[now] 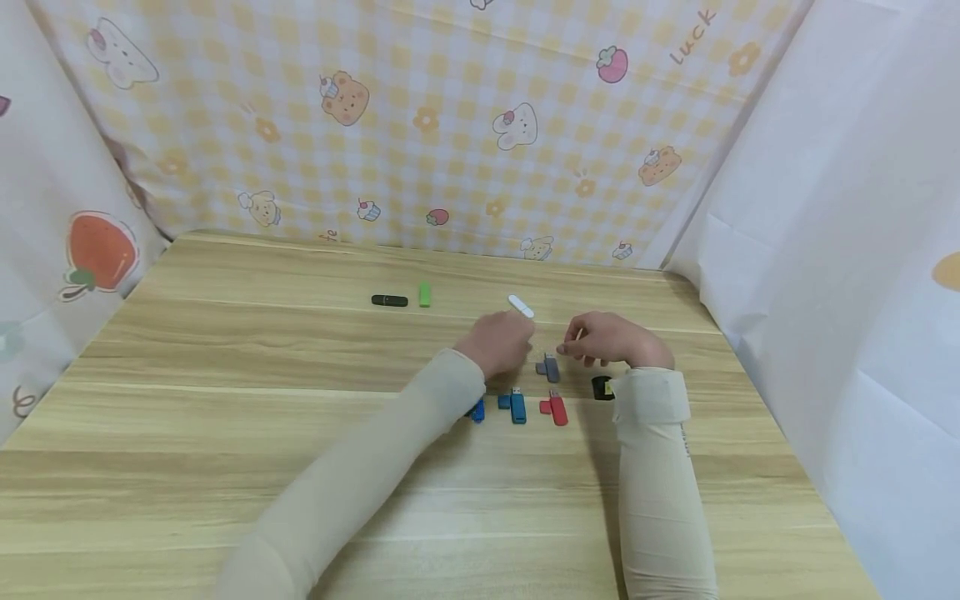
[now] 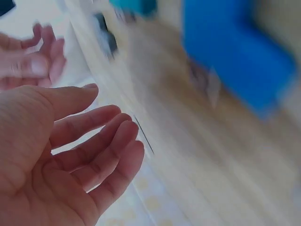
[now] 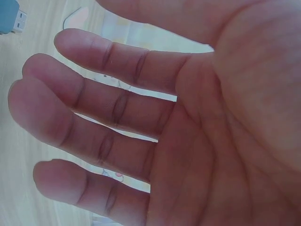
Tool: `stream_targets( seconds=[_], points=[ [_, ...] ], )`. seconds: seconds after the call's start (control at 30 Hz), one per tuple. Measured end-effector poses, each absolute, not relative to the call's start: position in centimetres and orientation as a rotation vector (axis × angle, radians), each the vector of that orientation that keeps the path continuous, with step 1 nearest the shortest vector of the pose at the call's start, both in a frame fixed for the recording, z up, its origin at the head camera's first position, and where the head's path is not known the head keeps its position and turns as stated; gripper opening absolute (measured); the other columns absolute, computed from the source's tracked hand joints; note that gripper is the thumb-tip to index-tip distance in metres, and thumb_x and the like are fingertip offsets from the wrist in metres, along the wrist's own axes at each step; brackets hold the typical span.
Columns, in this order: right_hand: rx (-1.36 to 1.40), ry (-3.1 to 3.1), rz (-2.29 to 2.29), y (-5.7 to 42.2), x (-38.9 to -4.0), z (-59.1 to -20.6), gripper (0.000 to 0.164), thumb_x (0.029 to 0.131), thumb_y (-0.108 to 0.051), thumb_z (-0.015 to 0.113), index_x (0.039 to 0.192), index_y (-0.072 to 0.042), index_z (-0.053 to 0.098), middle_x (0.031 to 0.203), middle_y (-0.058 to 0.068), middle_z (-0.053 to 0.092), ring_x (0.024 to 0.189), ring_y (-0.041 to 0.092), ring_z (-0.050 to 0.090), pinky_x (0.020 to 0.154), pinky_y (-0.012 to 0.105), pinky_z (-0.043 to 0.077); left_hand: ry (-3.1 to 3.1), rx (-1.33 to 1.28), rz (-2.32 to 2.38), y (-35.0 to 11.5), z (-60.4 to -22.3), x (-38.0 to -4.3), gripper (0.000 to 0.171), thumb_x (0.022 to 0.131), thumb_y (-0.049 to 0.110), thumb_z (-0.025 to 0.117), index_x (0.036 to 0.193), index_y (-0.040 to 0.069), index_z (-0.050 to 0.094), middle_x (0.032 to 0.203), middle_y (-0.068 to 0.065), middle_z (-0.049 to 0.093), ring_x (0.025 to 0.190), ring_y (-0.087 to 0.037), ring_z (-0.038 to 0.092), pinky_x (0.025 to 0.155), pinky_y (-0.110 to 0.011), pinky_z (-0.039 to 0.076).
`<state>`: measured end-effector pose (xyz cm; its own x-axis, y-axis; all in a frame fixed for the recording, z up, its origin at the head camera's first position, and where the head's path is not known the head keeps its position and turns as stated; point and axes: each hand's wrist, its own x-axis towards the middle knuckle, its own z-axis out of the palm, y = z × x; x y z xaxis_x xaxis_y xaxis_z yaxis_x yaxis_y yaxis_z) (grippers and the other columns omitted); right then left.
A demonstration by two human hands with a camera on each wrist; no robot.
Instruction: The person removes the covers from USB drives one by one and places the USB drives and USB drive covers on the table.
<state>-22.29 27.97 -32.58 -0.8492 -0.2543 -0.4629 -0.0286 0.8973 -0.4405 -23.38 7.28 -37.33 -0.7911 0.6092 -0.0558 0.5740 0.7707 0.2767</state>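
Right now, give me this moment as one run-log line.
left hand: empty, fingers relaxed | right hand: empty, near gray USB stick | red USB stick: uncapped, red cap alongside | teal USB stick: uncapped

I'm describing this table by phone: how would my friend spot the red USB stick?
On the wooden table, find the right hand. Nearer the camera and leftward, the red USB stick lies right of a teal stick, its red cap to its left. It's the only red stick visible.

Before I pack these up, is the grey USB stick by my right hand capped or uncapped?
Uncapped: in the head view, the grey USB stick shows a bare metal plug, and its cap lies beside it.
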Motion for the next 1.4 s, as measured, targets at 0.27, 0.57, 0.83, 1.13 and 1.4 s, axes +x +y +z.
stream_targets(
  seconds=[0.27, 0.57, 0.83, 1.13, 1.4],
  points=[
    [-0.199, 2.529, -0.589, 27.9, -22.4, -32.9, 0.023, 0.107, -0.027, 0.067, 0.112, -0.005, 0.067, 0.102, 0.015, 0.071, 0.085, 0.021, 0.066, 0.070, 0.029, 0.051, 2.906, 0.785, 0.403, 0.1, -37.4, -26.4, 0.017, 0.108, 0.014, 0.064, 0.114, 0.000, 0.072, 0.106, -0.013, 0.070, 0.094, -0.024, 0.064, 0.086, -0.038, 0.062],
    [-0.203, 2.520, -0.594, 27.8, -22.1, -32.6, 0.024, 0.107, -0.028, 0.067, 0.114, -0.005, 0.067, 0.100, 0.013, 0.069, 0.086, 0.022, 0.065, 0.071, 0.030, 0.051, 2.944, 0.602, 0.476, -8.6, -36.7, -28.9, 0.022, 0.105, 0.000, 0.055, 0.122, -0.009, 0.067, 0.120, -0.027, 0.065, 0.111, -0.040, 0.063, 0.095, -0.055, 0.061],
    [-0.200, 2.523, -0.572, 27.5, -22.2, -32.8, 0.026, 0.108, -0.029, 0.067, 0.116, -0.005, 0.068, 0.102, 0.013, 0.070, 0.088, 0.022, 0.067, 0.074, 0.032, 0.055, 2.871, 0.523, 0.428, -11.5, -36.7, -29.2, 0.040, 0.104, -0.003, 0.055, 0.143, -0.009, 0.059, 0.143, -0.030, 0.057, 0.133, -0.045, 0.054, 0.112, -0.059, 0.051],
    [-0.232, 2.519, -0.565, 27.5, -22.5, -32.8, 0.026, 0.108, -0.031, 0.065, 0.115, -0.006, 0.068, 0.102, 0.013, 0.071, 0.089, 0.024, 0.066, 0.077, 0.033, 0.053, 2.885, 0.519, 0.482, -12.1, -38.6, -30.1, 0.024, 0.101, -0.010, 0.055, 0.117, -0.011, 0.072, 0.120, -0.029, 0.065, 0.108, -0.037, 0.063, 0.097, -0.051, 0.058],
    [-0.218, 2.511, -0.577, 27.5, -22.5, -32.9, 0.026, 0.108, -0.031, 0.066, 0.115, -0.006, 0.068, 0.100, 0.012, 0.071, 0.088, 0.023, 0.066, 0.074, 0.031, 0.052, 2.895, 0.513, 0.511, -12.2, -38.8, -30.3, 0.016, 0.102, -0.006, 0.061, 0.107, -0.011, 0.076, 0.117, -0.030, 0.069, 0.099, -0.035, 0.065, 0.086, -0.047, 0.060]
  ],
)
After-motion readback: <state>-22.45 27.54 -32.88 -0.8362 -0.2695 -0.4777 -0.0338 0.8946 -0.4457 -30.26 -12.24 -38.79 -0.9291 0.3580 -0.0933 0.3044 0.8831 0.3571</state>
